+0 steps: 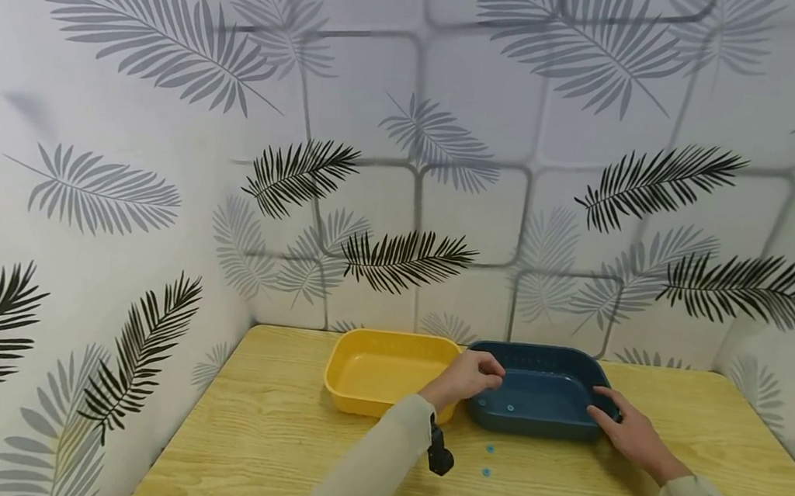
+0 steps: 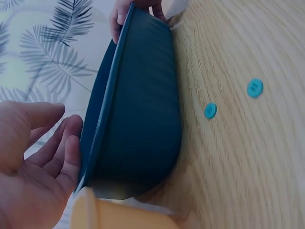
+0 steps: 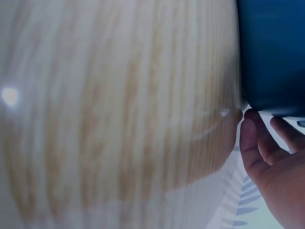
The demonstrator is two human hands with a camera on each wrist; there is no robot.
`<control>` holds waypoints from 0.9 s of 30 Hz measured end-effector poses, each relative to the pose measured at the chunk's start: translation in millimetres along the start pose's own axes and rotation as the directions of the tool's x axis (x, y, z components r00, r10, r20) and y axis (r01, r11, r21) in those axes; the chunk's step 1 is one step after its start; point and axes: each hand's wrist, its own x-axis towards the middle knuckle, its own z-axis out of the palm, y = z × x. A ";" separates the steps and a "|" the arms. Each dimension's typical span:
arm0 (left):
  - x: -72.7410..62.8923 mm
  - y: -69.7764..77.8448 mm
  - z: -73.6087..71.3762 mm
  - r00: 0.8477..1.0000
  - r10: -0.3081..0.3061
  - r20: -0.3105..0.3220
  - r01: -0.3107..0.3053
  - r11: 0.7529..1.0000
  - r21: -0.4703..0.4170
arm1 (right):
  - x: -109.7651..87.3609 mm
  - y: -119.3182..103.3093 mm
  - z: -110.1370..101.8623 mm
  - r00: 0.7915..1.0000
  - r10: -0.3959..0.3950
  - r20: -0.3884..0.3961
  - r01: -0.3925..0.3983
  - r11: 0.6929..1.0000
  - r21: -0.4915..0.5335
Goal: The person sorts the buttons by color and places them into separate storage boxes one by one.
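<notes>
A dark blue plastic basin (image 1: pixel 538 426) stands at the back of the table, with small light blue buttons (image 1: pixel 510 407) on its floor. My left hand (image 1: pixel 473 375) hovers over its left end, fingers loosely bent. In the left wrist view, thumb and fingertips (image 2: pixel 71 150) are slightly apart, and no object shows between them. My right hand (image 1: pixel 628 431) holds the basin's right end, thumb and a finger over the rim and other fingers outside. Two more light blue buttons (image 2: pixel 255 88) lie on the table in front of the basin.
A yellow basin (image 1: pixel 360 405) stands directly left of the blue one, partly behind my left forearm. The wood-patterned table (image 1: pixel 249 439) meets a leaf-patterned wall covering (image 1: pixel 372 300) at the back and left.
</notes>
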 end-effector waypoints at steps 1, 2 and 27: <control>-2.6 0.7 -1.7 1.000 -0.003 0.014 0.003 1.000 0.000 | -0.4 -0.3 0.1 1.000 0.001 -0.001 -0.001 1.000 -0.002; -5.7 2.1 -3.7 1.000 -0.008 0.029 0.008 1.000 0.006 | -0.8 -0.7 0.2 1.000 0.001 -0.004 -0.001 1.000 -0.005; -59.0 -0.4 -6.9 0.830 0.094 0.550 -0.219 0.962 0.166 | 1.2 2.8 1.3 1.000 -0.007 0.001 0.007 1.000 -0.010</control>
